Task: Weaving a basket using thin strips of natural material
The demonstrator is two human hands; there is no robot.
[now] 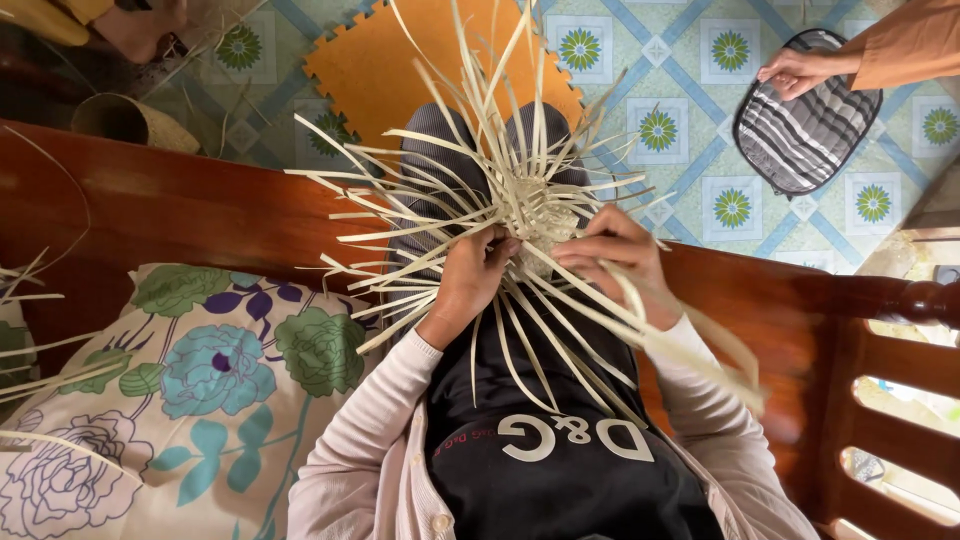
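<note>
Seen from the head camera, a half-woven bundle of pale strips (pixel 535 215) sits on the person's lap, its woven core between both hands and loose strips fanning far and left. Left hand (pixel 472 277) pinches strips on the core's near left side. Right hand (pixel 612 252) grips strips to its right, long ends trailing near and right. Both hands lie equally close
</note>
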